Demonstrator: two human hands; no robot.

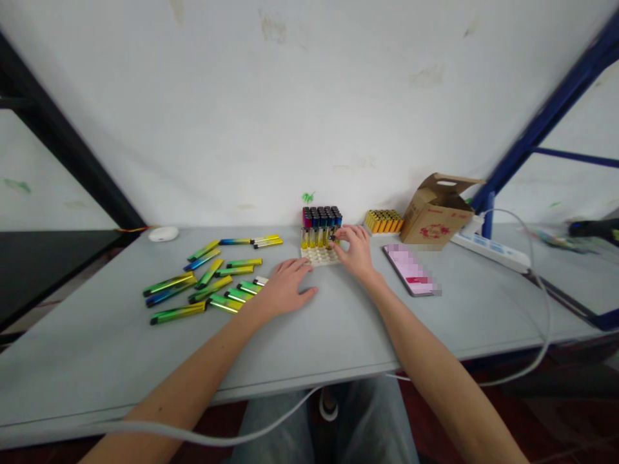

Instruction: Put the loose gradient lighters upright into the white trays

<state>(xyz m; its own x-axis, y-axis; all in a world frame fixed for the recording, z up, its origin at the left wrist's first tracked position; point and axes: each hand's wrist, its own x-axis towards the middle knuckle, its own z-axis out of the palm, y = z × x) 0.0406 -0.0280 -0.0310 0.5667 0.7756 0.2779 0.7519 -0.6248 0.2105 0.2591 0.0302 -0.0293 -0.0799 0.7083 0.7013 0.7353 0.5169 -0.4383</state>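
A white holder tray [316,258] with rows of holes stands near the wall, its back rows filled with upright lighters [320,218] in blue, red and yellow tones with dark tops. At its right front, my right hand [356,253] pinches the dark top of a lighter [331,239], which looks upright in or just over a hole; the fingers partly cover it. My left hand [286,289] lies palm down on the table, fingers stretched out, fingertips at the tray's front left corner. Left of it, several loose green, yellow and blue lighters [207,273] lie scattered, a few partly behind the hand.
Another white tray of yellow lighters [384,222] stands at the back right. Beside it are an open cardboard box [432,216], a phone [411,270] and a power strip [493,251]. A white case [163,234] sits back left. A white cable [545,309] hangs across the right side.
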